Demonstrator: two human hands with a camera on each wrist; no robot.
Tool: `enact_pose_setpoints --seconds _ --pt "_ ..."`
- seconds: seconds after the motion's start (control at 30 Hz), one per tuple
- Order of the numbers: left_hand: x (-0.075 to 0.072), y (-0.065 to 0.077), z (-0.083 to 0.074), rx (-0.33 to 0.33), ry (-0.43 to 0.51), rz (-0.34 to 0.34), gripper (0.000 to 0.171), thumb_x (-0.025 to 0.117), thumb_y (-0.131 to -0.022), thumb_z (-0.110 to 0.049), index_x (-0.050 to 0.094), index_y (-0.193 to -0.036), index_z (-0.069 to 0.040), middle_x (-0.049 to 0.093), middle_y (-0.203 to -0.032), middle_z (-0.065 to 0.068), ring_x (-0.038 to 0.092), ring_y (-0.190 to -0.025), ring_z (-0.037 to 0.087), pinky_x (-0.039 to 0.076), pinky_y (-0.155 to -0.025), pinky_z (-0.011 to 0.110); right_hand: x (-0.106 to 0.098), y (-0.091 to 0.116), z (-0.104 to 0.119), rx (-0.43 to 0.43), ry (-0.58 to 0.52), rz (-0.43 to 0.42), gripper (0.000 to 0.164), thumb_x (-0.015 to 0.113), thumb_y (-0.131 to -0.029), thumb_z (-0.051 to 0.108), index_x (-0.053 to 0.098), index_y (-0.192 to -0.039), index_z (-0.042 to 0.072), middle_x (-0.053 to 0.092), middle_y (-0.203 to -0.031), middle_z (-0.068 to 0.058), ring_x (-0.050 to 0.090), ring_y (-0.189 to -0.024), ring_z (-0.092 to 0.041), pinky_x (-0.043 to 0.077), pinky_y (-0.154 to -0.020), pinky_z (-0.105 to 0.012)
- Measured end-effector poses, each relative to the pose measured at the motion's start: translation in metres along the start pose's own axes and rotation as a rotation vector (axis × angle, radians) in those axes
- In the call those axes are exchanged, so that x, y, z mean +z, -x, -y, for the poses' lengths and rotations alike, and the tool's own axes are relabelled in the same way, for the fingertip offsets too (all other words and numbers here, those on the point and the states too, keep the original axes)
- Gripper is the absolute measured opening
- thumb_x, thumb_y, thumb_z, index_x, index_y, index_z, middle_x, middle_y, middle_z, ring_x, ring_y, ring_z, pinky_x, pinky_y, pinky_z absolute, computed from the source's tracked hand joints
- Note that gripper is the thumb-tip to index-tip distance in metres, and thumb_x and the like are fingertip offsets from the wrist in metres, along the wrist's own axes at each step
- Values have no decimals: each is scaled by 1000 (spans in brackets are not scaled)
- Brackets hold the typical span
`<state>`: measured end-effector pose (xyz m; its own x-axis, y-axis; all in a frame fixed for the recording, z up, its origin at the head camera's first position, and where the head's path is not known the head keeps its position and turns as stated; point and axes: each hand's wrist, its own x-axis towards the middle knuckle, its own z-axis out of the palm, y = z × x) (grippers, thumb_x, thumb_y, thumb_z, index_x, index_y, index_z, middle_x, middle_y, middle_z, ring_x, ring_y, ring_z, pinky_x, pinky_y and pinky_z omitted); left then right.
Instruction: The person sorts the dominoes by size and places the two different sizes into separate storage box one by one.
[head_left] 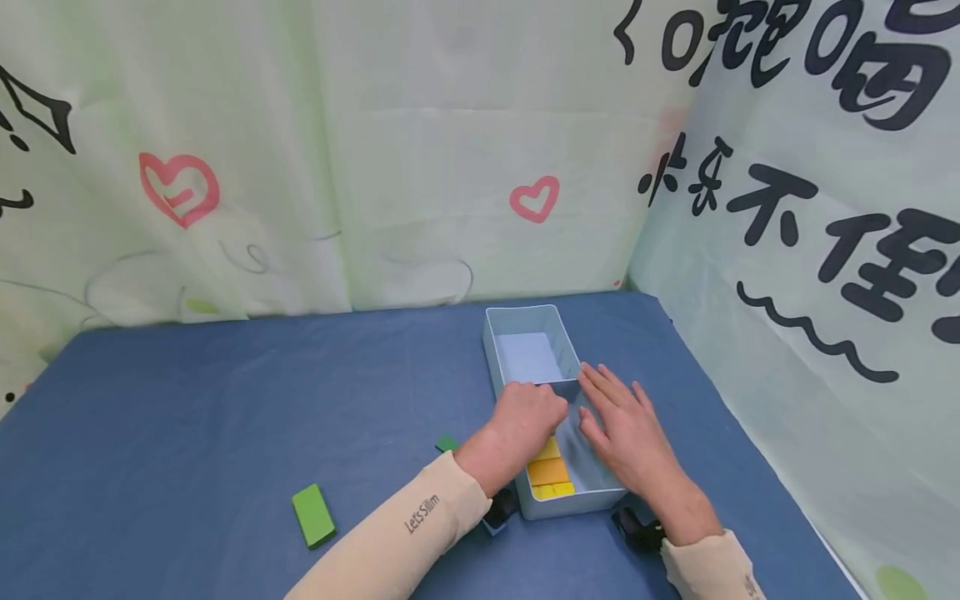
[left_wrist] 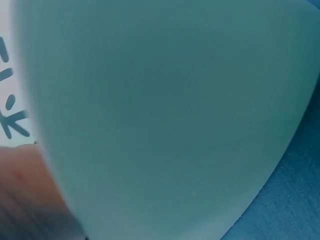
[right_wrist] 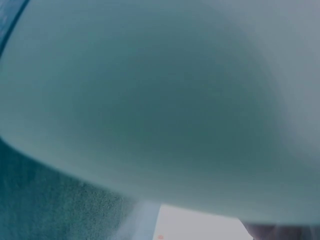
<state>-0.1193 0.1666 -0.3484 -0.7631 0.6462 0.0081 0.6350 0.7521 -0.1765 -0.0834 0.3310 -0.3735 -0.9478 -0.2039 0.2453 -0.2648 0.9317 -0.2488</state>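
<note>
A light blue-grey box (head_left: 566, 505) with two compartments stands on the blue cloth, its wall filling both wrist views. Yellow and orange blocks (head_left: 548, 472) lie in a row along the left side of the near compartment. Over that compartment, close to the divider, my left hand (head_left: 525, 417) reaches in with bent knuckles; its fingertips are hidden, and I cannot tell what they hold. My right hand (head_left: 622, 429) lies over the box's right wall, fingers extended and thumb apart, with nothing in its grasp.
A green block (head_left: 313, 516) lies on the cloth (head_left: 225, 417) left of my left forearm. Another green piece (head_left: 446, 443) shows partly behind the left wrist. White sheets (head_left: 450, 167) with writing and hearts hang behind and to the right of the table.
</note>
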Motion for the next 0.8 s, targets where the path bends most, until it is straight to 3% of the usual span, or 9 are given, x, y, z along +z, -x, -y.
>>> enact_pose_setpoints --seconds 0.27,0.43,0.57,0.67,0.8 --pt "-11 9 0 7 17 103 14 75 -89 -27 73 -103 -29 69 -93 -9 65 -86 8 56 -74 26 -2 0 0 0 -5 11 52 57 -98 19 47 -146 4 43 -155 -14 35 -145 -36 21 -115 -67" --pt "-17 17 -1 44 -13 119 20 77 -87 -29 72 -107 -31 69 -100 -10 64 -91 9 53 -87 30 -5 2 -1 -2 -21 20 52 58 -98 19 48 -146 3 43 -154 -16 36 -144 -38 22 -114 -67" --pt "-23 28 6 35 -9 84 29 78 -86 -28 70 -115 -33 69 -113 -9 64 -103 13 49 -100 38 -8 2 -2 -29 -47 18 51 59 -97 19 49 -145 1 44 -153 -16 37 -144 -38 23 -114 -67" --pt "-26 38 18 15 29 37 31 76 -88 -24 69 -119 -31 68 -117 -7 63 -106 14 48 -100 40 -12 2 -2 -40 -51 16 52 60 -98 21 48 -145 1 44 -153 -17 36 -144 -38 22 -114 -66" --pt "-24 58 35 0 71 -78 25 70 -93 -19 70 -116 -27 66 -115 -4 63 -106 16 49 -98 42 -14 4 -3 -41 -24 31 55 60 -98 24 47 -146 1 43 -154 -17 35 -144 -38 21 -115 -65"
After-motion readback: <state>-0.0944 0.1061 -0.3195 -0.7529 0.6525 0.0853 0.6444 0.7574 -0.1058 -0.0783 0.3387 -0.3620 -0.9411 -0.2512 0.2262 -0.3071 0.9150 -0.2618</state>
